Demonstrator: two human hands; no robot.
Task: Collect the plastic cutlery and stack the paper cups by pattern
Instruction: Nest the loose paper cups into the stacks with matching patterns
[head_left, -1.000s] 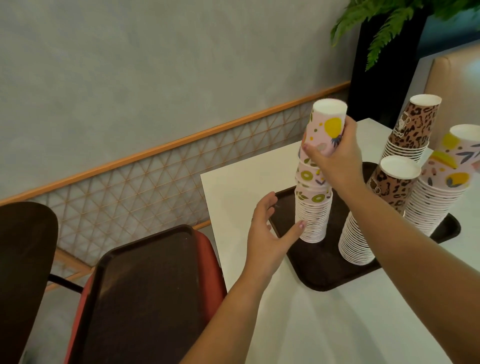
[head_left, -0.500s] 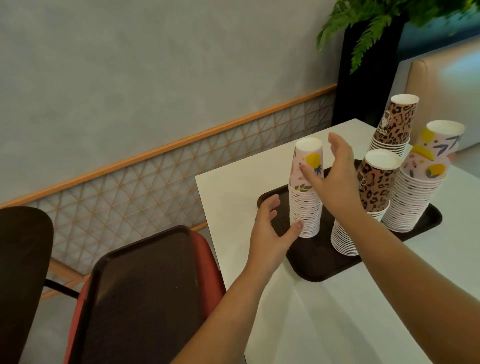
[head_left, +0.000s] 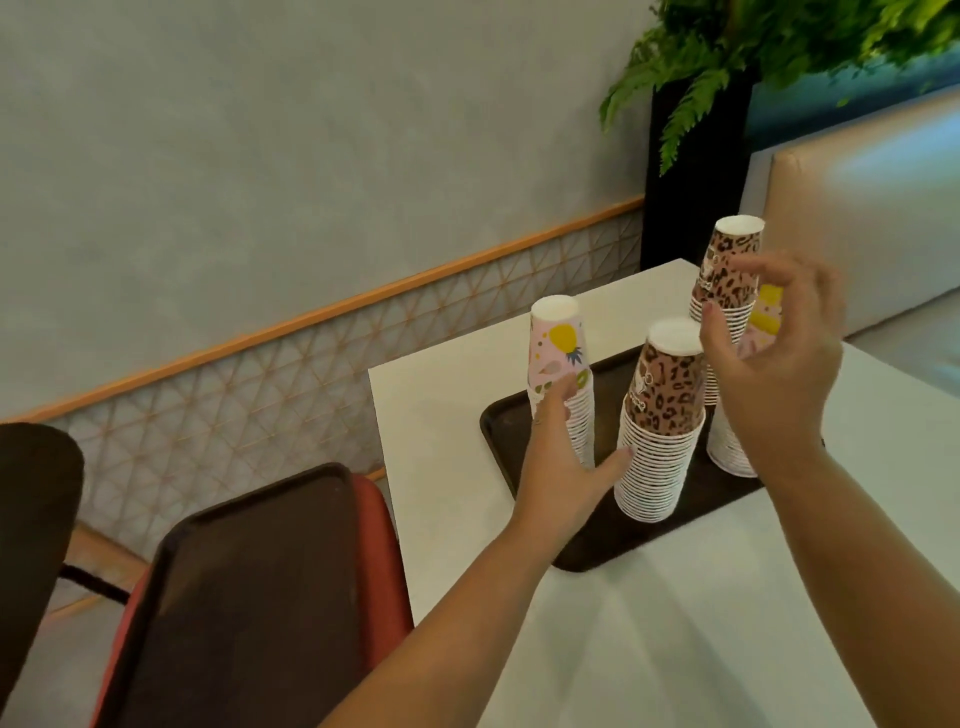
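Cups in four pattern-sorted stacks on tray (head_left: 498, 421) on worktop (head_left: 675, 649): fruit stack (head_left: 561, 374), two leopard stacks (head_left: 662, 415), fourth mostly hidden; left hand (head_left: 563, 462) fingers relaxed beside fruit stack, right hand (head_left: 774, 358) loosely curled, empty; stacking apparently near done, cutlery unseen.

A white table (head_left: 675, 623) stands against a grey wall (head_left: 260, 130) trimmed with an orange rail (head_left: 322, 312) above lattice panelling (head_left: 234, 405). Beyond the table, 1 fern (head_left: 727, 52) tops a black planter (head_left: 691, 182) beside a beige booth seat (head_left: 857, 218). Left of the table, 1 red chair (head_left: 382, 561) carries a dark tray (head_left: 249, 597).
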